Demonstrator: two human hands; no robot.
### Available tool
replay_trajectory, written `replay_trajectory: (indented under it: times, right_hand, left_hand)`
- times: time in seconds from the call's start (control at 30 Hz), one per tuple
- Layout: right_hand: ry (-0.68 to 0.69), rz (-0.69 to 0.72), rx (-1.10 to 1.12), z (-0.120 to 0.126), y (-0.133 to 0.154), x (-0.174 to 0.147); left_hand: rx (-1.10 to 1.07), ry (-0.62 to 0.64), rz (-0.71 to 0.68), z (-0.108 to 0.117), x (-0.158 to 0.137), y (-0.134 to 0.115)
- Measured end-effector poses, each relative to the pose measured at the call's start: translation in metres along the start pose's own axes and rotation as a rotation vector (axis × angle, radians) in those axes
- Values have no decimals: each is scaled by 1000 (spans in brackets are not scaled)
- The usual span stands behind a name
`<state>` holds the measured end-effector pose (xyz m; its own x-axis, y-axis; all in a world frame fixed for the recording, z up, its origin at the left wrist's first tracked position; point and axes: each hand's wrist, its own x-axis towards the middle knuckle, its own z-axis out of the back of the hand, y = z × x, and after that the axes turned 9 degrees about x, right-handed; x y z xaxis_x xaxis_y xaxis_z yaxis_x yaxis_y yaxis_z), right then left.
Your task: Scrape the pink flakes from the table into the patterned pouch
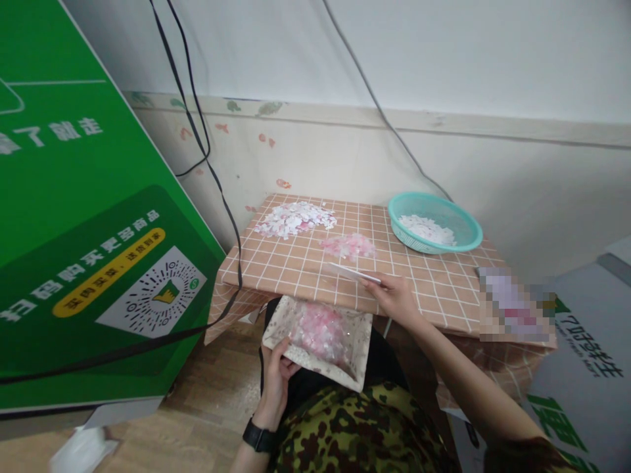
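1. Behind the table [296,269]: one pale wall [468,72], with a ledge, a few faded leaf-like marks and one grey cable [367,85].
2. Beneath the table: wood-look floor [211,381].
3. Left of the table, close by: one large green panel [44,217], printed with white Chinese characters and a round-patterned code; dark cords [200,131], at least two, hanging in front.
4. At the centre, one table, draped in brown cloth with a white grid.
5. Right of the table: one pale grey cabinet [586,309] with black and green lettering.
6. On the table's far right: one turquoise basket [474,238], partly filled with white flakes [426,230].
7. Just below the table's near edge: one speckled tray [282,322], tilted, holding pink and white flakes; gripped at its near left side by the left hand [280,364].
8. Over the table's near edge: right hand [394,295], pinching one flat pale strip [352,271]; cannot tell whether touching the cloth.
9. On the table, two piles: one mostly white [298,218], far left; one smaller, pink [349,246], near the middle.
10. At the table's right edge: one pixelated patch [513,305], contents unreadable.
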<state>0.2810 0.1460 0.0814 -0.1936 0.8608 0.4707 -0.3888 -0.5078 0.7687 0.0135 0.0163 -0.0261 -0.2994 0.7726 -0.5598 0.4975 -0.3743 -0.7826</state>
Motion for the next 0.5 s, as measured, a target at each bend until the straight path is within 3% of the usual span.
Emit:
replay_trajectory:
  times: [0.2,0.33,0.4,0.5]
  right_hand:
    - [128,72,51,-11,11,-15]
    - [181,-9,91,-8,26,-28]
    - [112,-69,75,-2,25,-26]
    - [-138,-126,-47,11,12,-12]
  left_hand:
    - [3,-6,-18,-5,-5,-9]
    - [0,-13,-20,-3,-4,-9]
    - [-2,-11,-10,-2,-2,-8]
    - [-12,-8,9,0,1,-4]
